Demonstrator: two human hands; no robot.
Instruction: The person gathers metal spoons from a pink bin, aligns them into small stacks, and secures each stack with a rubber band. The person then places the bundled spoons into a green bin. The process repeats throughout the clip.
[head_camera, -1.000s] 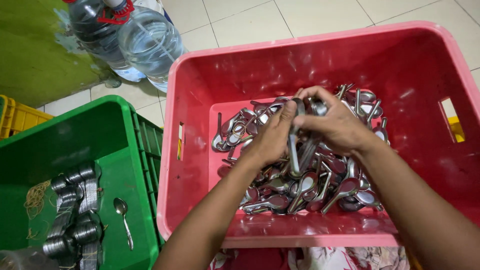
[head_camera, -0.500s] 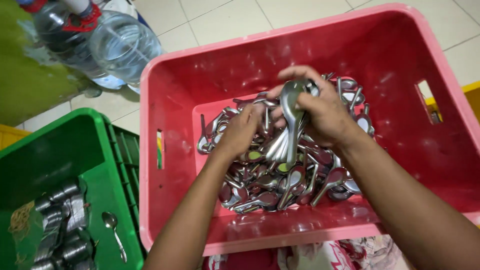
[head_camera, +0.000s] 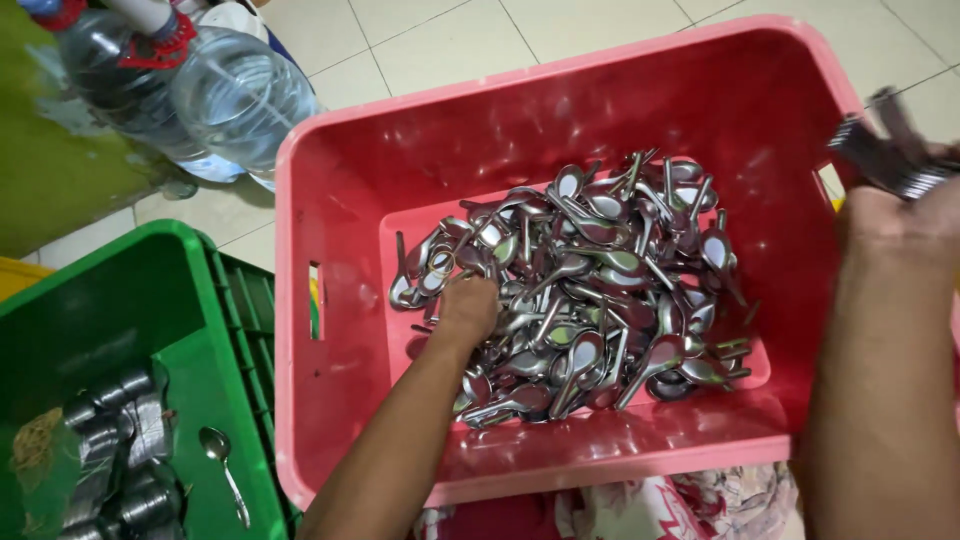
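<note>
left hand (head_camera: 468, 308): down in the spoon heap, fingers curled into the metal at its left edge; whether it has hold of any one spoon cannot be told, fingers are buried.
right hand (head_camera: 905, 225): raised at the right frame edge, above the crate's right wall; closed around a bundle of spoons (head_camera: 885, 145), handles fanning up and left out of the fist. Blurred.
spoon heap (head_camera: 590, 280): loose short-handled metal soup spoons, piled on the floor of the red crate, mostly centre to right; jumbled, bowls facing every way.
red crate (head_camera: 340, 200): plastic, open top, slot handles in the left and right walls. Sits just beside the green crate.
green crate (head_camera: 180, 300): left of the red one, touching or nearly so. Holds stacked bundles of spoons (head_camera: 110, 460) in its lower left and a single loose spoon (head_camera: 225, 470) beside them.
water bottles (head_camera: 200, 85): two large clear jugs on the tiled floor, top left, behind both crates.
cloth (head_camera: 690, 505): patterned fabric, bottom edge, below the red crate's near wall.
</note>
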